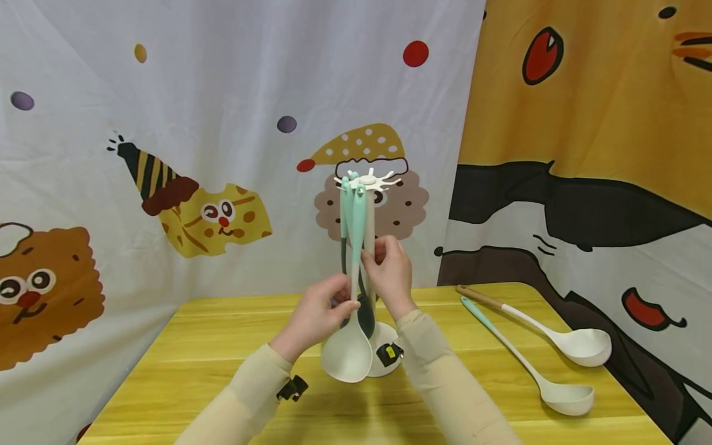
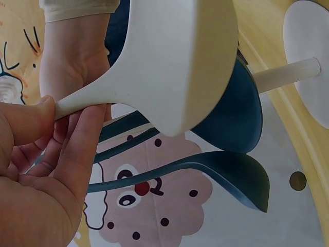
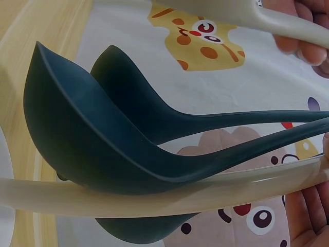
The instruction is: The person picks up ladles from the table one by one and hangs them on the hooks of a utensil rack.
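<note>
A white ladle (image 1: 347,353) with a mint-green handle hangs bowl-down at the front of a utensil stand (image 1: 384,368). My left hand (image 1: 319,312) pinches its white neck between thumb and fingers, just above the bowl. The stand's pale pole (image 3: 154,203) rises to a white top with radiating hooks (image 1: 369,180). Around the pole, at mid-height, my right hand (image 1: 391,272) curls its thumb and fingers. Several dark teal ladles (image 3: 97,123) hang behind the white one, partly hidden in the head view. The right fingers (image 3: 308,218) show only at that wrist view's edge.
On the right of the wooden table (image 1: 222,346) lie a white ladle with a wood-coloured handle (image 1: 584,347) and another white ladle with a mint handle (image 1: 567,398). A cartoon-printed cloth (image 1: 222,93) hangs behind the table.
</note>
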The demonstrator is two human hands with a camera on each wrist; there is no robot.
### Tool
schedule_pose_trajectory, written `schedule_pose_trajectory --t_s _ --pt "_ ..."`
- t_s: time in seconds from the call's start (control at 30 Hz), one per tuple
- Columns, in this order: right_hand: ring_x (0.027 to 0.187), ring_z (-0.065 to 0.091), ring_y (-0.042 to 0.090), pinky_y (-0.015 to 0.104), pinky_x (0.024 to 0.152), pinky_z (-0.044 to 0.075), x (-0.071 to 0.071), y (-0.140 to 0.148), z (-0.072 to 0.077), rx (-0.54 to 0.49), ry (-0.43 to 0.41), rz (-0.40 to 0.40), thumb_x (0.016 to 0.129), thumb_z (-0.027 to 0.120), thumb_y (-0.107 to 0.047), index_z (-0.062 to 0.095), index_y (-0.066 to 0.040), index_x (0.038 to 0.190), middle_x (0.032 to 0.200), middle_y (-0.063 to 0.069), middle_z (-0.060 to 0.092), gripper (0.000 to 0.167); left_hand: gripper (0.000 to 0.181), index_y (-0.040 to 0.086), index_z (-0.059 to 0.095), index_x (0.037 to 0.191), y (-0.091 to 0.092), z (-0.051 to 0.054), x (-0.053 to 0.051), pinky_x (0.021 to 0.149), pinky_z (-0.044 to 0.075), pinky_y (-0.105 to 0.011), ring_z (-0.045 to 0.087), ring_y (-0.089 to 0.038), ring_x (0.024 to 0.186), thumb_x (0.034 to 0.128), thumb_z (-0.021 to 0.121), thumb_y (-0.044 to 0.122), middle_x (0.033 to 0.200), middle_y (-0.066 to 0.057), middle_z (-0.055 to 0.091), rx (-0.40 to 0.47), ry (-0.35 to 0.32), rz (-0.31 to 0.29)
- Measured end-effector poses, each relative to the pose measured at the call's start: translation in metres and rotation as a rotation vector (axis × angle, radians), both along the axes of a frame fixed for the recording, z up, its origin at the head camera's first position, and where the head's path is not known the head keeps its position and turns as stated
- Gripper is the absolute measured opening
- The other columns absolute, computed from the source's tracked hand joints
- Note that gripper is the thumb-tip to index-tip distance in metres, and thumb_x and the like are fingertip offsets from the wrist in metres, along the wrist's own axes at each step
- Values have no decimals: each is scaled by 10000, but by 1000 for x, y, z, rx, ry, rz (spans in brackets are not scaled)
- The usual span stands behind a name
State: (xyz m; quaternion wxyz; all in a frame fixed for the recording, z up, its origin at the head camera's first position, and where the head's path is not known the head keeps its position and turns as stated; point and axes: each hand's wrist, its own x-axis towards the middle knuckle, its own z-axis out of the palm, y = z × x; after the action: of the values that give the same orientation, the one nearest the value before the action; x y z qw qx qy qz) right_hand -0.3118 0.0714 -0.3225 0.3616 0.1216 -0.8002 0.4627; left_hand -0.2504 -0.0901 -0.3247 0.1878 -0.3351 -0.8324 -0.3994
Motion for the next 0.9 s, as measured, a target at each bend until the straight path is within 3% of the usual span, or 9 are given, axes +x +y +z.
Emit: schedule_pose_trajectory --t_s 0.43,0.9 --pt "786 617 261 403 702 521 0 -1 2 14 -3 2 882 730 -73 582 -21 994 915 122 592 194 151 127 605 907 2 -8 -12 629 525 -285 606 -107 710 887 733 49 780 59 595 28 -52 34" --pt "783 622 264 414 711 525 1 0 2 14 8 -3 880 713 -52 578 -18 978 906 122 592 171 103 101 639 985 4 -8 -13 708 543 -303 630 -116 768 915 714 100 864 37 640 44 -114 55"
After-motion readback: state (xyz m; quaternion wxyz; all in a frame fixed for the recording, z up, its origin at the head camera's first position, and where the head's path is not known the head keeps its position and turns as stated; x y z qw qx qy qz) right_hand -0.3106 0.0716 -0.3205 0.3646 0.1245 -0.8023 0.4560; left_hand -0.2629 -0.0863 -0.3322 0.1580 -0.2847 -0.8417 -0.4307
